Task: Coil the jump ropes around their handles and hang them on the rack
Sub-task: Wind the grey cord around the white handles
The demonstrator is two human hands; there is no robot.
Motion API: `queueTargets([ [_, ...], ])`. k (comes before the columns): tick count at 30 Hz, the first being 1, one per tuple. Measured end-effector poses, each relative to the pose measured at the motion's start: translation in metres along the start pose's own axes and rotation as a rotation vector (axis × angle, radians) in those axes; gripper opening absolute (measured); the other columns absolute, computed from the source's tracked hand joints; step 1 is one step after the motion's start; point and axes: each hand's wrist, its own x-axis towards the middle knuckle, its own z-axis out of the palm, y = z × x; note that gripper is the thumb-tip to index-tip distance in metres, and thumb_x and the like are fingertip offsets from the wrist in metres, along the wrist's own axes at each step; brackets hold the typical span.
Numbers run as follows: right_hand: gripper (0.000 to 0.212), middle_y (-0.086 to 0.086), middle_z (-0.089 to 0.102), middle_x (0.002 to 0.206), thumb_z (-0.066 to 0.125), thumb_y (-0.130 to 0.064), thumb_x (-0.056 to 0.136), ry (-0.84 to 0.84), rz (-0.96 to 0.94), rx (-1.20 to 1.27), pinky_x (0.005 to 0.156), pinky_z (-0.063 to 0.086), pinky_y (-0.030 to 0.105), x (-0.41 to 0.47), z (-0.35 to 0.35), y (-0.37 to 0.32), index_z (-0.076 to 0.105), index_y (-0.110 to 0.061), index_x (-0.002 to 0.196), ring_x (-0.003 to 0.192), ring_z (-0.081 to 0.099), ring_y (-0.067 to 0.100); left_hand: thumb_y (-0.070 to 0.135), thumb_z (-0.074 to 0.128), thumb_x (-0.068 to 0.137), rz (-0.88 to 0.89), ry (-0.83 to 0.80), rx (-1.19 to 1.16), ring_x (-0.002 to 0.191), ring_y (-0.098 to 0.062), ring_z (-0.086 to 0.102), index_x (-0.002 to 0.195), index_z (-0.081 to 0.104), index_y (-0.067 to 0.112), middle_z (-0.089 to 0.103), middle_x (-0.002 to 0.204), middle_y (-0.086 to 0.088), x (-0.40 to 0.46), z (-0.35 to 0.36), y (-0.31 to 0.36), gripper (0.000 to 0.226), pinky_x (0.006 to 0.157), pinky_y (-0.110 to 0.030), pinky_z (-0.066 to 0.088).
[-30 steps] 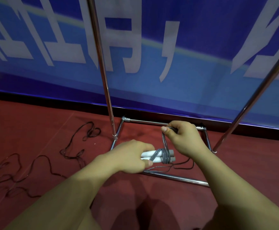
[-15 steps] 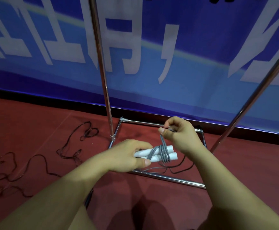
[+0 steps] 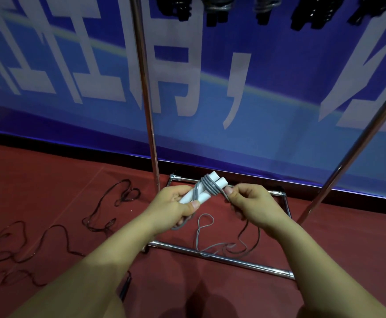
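Several coiled ropes (image 3: 217, 6) already hang along the top of the rack (image 3: 145, 88), while dark ropes (image 3: 109, 207) lie loose on the floor. The left hand (image 3: 176, 205) grips the white handles (image 3: 207, 187), wound a few turns; the right hand (image 3: 251, 203) pinches the grey cord (image 3: 204, 235), much of it unwound.

Both forearms reach forward from six o'clock. The left hand (image 3: 172, 206) is curled, thumb pressed on top; the right hand (image 3: 253, 204), at three o'clock of it, pinches with thumb and forefinger.
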Motion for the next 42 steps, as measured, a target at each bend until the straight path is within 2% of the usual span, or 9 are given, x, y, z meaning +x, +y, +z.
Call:
queueTargets([
  [4,0.034,-0.001,0.054,0.059,0.063,-0.032,0.096,-0.017,-0.016,0.007,0.055,0.039,0.023,0.001,-0.002,0.002,0.066,-0.003,0.079,0.056,0.046,0.011,0.002,0.061,0.095,-0.038,0.101,0.016,0.043,-0.013,0.041,0.075,0.067,0.022,0.054,0.060,-0.008,0.005,-0.006,-0.003,0.029,0.044,-0.019,0.032],
  [9,0.021,0.000,0.061,0.072,0.068,-0.030,0.093,-0.053,-0.032,-0.102,0.065,0.042,0.028,0.002,0.000,0.008,0.073,-0.011,0.085,0.067,0.051,0.009,0.005,0.061,0.095,-0.069,0.160,0.055,0.043,-0.013,0.041,0.083,0.068,0.018,0.054,0.059,-0.005,0.009,-0.010,-0.006,0.019,0.043,-0.019,0.031],
  [13,0.024,-0.013,0.059,0.064,0.061,-0.033,0.097,-0.030,-0.024,-0.212,0.058,0.039,0.016,0.001,0.001,0.005,0.073,-0.016,0.084,0.058,0.048,-0.001,0.012,0.067,0.092,-0.074,0.208,0.162,0.046,-0.010,0.047,0.085,0.072,0.025,0.057,0.056,0.007,0.014,-0.011,-0.013,0.016,0.051,-0.024,0.037],
  [16,0.026,-0.021,0.055,0.049,0.059,-0.031,0.099,-0.062,0.034,-0.216,0.051,0.033,0.008,0.000,0.003,0.004,0.069,-0.018,0.080,0.046,0.047,-0.008,0.028,0.070,0.086,-0.059,0.272,0.407,0.063,-0.012,0.059,0.082,0.070,0.037,0.064,0.063,0.014,0.016,-0.012,-0.019,0.010,0.062,-0.028,0.044],
  [21,0.041,-0.005,0.050,0.055,0.058,-0.038,0.098,-0.056,0.126,-0.229,0.052,0.040,0.023,-0.001,0.008,0.006,0.070,-0.003,0.082,0.051,0.044,0.011,0.044,0.066,0.084,-0.121,0.415,0.630,0.086,-0.018,0.066,0.098,0.068,0.043,0.071,0.085,0.014,0.018,-0.012,-0.016,0.015,0.079,-0.033,0.053],
  [24,0.037,0.000,0.050,0.060,0.057,-0.037,0.099,-0.058,0.152,-0.227,0.058,0.048,0.030,-0.001,0.009,0.005,0.071,-0.006,0.083,0.055,0.049,0.016,0.045,0.065,0.083,-0.163,0.443,0.670,0.094,-0.024,0.066,0.104,0.067,0.044,0.072,0.093,0.012,0.022,-0.015,-0.017,0.021,0.084,-0.036,0.053],
  [27,0.034,-0.003,0.047,0.060,0.058,-0.034,0.097,-0.082,0.120,-0.314,0.058,0.048,0.037,-0.002,0.011,0.004,0.068,-0.005,0.084,0.055,0.046,0.013,0.045,0.064,0.085,-0.182,0.428,0.772,0.097,-0.026,0.066,0.106,0.066,0.041,0.072,0.097,0.009,0.023,-0.010,-0.019,0.021,0.079,-0.032,0.048],
  [31,0.033,-0.008,0.040,0.057,0.059,-0.031,0.097,-0.072,0.031,-0.350,0.052,0.030,0.025,-0.005,0.009,0.001,0.067,0.000,0.089,0.048,0.034,0.004,0.044,0.061,0.085,-0.167,0.303,0.871,0.097,-0.025,0.066,0.106,0.064,0.042,0.071,0.096,0.010,0.024,-0.001,-0.019,0.022,0.081,-0.032,0.051],
  [42,0.034,-0.012,0.041,0.054,0.057,-0.030,0.100,-0.105,-0.061,-0.318,0.053,0.031,0.023,-0.009,-0.004,0.004,0.067,-0.006,0.078,0.051,0.035,0.004,0.042,0.062,0.087,0.027,-0.068,1.061,0.093,-0.020,0.063,0.108,0.061,0.039,0.068,0.096,0.011,0.009,0.019,-0.009,0.022,0.071,-0.030,0.040],
])
